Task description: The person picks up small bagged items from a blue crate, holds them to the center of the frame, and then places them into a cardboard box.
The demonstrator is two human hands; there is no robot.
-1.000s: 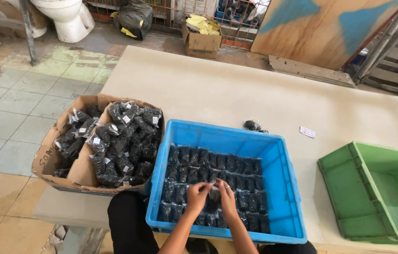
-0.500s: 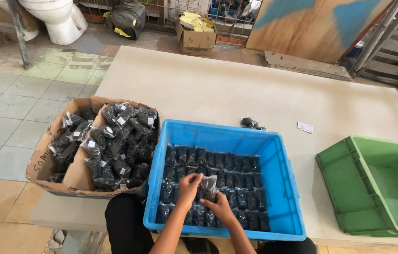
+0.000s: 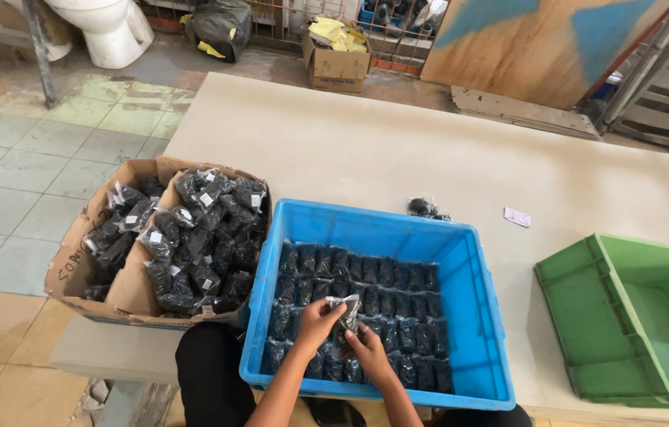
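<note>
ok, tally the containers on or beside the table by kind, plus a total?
Blue plastic crate: 1
Green plastic crate: 1
Brown cardboard box of black packets, by the table edge: 1
Total: 3

Both hands, left hand and right hand, hold one small black packet over the blue crate.

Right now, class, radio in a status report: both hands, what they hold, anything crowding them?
Left hand and right hand: both grip one small clear packet. Held over blue crate, above rows of dark packets. Nothing blocking.
</note>
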